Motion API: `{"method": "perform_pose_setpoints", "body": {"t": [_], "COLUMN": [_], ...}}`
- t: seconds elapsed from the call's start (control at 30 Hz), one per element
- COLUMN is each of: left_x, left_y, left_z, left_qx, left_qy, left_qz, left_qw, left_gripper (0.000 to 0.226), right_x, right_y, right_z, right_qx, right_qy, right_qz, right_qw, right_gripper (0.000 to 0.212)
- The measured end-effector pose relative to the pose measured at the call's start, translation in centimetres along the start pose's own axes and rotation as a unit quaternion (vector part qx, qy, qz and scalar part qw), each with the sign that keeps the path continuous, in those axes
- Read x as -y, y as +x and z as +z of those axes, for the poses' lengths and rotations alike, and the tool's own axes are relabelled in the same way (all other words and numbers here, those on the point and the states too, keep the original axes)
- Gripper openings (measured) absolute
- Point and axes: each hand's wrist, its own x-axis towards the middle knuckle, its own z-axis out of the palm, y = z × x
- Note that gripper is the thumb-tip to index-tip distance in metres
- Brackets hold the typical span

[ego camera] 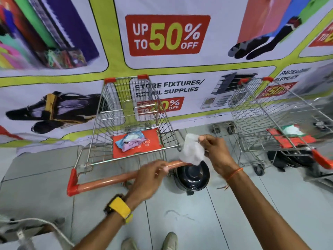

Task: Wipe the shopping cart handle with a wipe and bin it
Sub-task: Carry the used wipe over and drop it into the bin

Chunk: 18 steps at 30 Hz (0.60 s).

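A wire shopping cart (100, 112) stands in front of me with an orange handle (108, 180) across its near end. My left hand (149, 177) is closed around the right part of that handle. My right hand (216, 152) holds a crumpled white wipe (191, 150) just above the handle's right end. A pack of wipes (130, 140) lies on the cart's red child-seat flap. A round dark bin (192, 175) with a domed lid sits on the floor right below the wipe, beside the cart.
A second wire cart (273, 112) stands to the right with a red flap and a white cloth on it. A printed sale banner (167, 35) covers the wall behind both carts. The floor is grey tile; my shoes (149, 242) show at the bottom.
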Motion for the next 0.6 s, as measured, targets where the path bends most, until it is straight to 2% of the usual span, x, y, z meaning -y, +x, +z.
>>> {"method": "perform_pose_setpoints", "body": {"t": [0.03, 0.1, 0.13, 0.23, 0.27, 0.3, 0.4, 0.53, 0.6], "left_x": [-1.6, -4.4, -5.7, -7.9, -8.4, -8.8, -9.1, -8.6, -8.4], "left_y": [0.5, 1.9, 2.8, 5.1, 5.8, 6.5, 8.2, 10.6, 11.7], "left_z": [2.0, 5.4, 6.7, 8.1, 8.2, 8.4, 8.7, 8.9, 8.6], "left_qx": [0.042, 0.090, 0.086, 0.037, 0.030, 0.031, 0.038, 0.073, 0.113], "left_qy": [-0.085, -0.248, -0.309, -0.456, -0.474, -0.473, -0.411, -0.313, -0.273], "left_qz": [-0.027, -0.103, -0.137, -0.186, -0.187, -0.184, -0.169, -0.169, -0.139], "left_qw": [0.995, 0.959, 0.937, 0.869, 0.860, 0.861, 0.895, 0.932, 0.945], "left_gripper": [0.017, 0.027, 0.029, 0.013, 0.014, 0.016, 0.013, 0.011, 0.011], "right_x": [0.2, 0.8, 1.0, 1.0, 1.0, 1.0, 1.2, 1.6, 1.5], "right_y": [-0.2, -0.8, -1.1, -1.6, -1.8, -1.9, -1.7, -1.1, -1.0], "right_z": [-0.3, -1.3, -2.0, -2.8, -3.2, -3.8, -5.2, -6.9, -7.6], "right_qx": [0.014, 0.030, 0.036, 0.039, 0.034, 0.025, 0.006, 0.019, 0.044], "right_qy": [0.058, 0.119, 0.136, 0.137, 0.116, 0.078, -0.057, -0.101, -0.133], "right_qz": [0.019, 0.039, 0.045, 0.062, 0.062, 0.055, 0.014, -0.040, -0.044], "right_qw": [0.998, 0.992, 0.989, 0.988, 0.991, 0.995, 0.998, 0.994, 0.989], "right_gripper": [0.023, 0.013, 0.009, 0.023, 0.024, 0.022, 0.013, 0.048, 0.049]}}
